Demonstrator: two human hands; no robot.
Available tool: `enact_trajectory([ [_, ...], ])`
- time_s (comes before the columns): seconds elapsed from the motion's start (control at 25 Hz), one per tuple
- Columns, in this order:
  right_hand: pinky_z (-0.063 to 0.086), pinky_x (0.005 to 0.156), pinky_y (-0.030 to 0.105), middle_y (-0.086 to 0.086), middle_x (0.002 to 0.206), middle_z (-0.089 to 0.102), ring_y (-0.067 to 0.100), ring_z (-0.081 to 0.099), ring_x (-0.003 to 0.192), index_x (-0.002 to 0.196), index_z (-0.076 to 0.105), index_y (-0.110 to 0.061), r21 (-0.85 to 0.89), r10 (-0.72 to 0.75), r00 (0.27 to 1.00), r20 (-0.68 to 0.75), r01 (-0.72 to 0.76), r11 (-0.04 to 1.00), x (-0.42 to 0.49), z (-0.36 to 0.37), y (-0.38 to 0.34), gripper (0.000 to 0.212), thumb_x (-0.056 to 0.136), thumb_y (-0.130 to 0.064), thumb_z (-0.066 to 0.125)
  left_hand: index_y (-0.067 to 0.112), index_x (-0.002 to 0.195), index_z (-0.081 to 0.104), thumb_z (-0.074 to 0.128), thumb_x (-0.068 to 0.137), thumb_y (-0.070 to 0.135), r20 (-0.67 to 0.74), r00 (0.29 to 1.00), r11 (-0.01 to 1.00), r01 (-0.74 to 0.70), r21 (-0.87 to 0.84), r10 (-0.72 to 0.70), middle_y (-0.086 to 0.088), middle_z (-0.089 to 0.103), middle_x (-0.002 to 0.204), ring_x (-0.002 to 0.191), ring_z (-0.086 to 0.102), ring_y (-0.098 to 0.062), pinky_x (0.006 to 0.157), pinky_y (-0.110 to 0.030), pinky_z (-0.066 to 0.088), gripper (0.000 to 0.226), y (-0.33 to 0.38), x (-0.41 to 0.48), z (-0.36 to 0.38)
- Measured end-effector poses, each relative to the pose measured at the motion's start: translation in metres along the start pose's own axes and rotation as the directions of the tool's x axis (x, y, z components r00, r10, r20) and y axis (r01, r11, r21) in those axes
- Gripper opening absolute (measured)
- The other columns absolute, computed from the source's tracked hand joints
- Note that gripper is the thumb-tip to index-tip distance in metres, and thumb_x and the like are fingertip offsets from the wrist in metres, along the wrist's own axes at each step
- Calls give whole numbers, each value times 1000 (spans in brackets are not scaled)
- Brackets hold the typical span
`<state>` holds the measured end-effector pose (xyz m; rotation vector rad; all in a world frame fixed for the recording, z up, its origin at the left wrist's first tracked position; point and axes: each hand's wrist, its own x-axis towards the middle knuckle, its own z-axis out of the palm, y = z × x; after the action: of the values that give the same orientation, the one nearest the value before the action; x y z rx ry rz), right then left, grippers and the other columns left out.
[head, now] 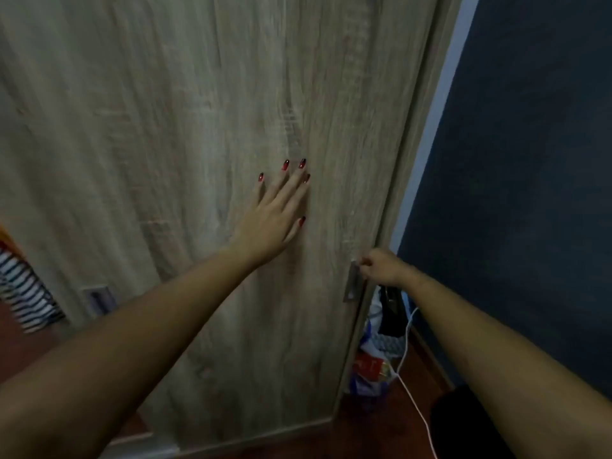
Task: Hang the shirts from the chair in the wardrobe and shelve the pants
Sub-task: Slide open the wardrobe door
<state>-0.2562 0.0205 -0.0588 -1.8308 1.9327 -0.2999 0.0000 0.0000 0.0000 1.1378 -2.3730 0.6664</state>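
Observation:
A light wood-grain sliding wardrobe door fills most of the view. My left hand lies flat on the door panel with its fingers straight and spread. My right hand curls its fingers into the metal recessed handle at the door's right edge. A striped shirt with an orange garment above it shows at the far left edge, past the door. No pants or chair are in view.
A dark blue wall stands to the right of the wardrobe. Bags and packages sit in the gap between wardrobe and wall, with a white cable trailing over the red-brown floor. A second recessed handle shows at the lower left.

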Motion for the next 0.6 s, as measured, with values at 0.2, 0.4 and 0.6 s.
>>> enact_trajectory([
  [0.2, 45, 92, 34, 17, 109, 64, 30, 59, 106, 111, 61, 3, 121, 2, 994, 106, -14, 993, 48, 33, 38, 25, 93, -6, 46, 10, 152, 8, 26, 100, 38, -13, 1000, 980, -5, 197, 8, -9, 3, 161, 148, 0, -32, 115, -62, 10, 62, -1, -6, 41],
  [0.4, 48, 83, 33, 28, 88, 65, 38, 63, 96, 86, 56, 13, 154, 6, 994, 105, -23, 988, 67, 52, 50, 14, 87, 0, 51, 11, 152, 6, 27, 102, 39, -40, 999, 964, 38, 262, -28, -9, 5, 161, 147, 3, -34, 115, -63, 10, 61, -2, -4, 51],
  [0.6, 47, 86, 25, 19, 108, 64, 28, 61, 103, 112, 55, 11, 229, -142, 981, 130, 110, 967, 58, 59, 23, 24, 90, 4, 50, 10, 152, 8, 31, 102, 40, -86, 988, 943, 150, 297, -130, -10, 7, 160, 146, 5, -36, 113, -65, 12, 63, -21, -25, 57],
])
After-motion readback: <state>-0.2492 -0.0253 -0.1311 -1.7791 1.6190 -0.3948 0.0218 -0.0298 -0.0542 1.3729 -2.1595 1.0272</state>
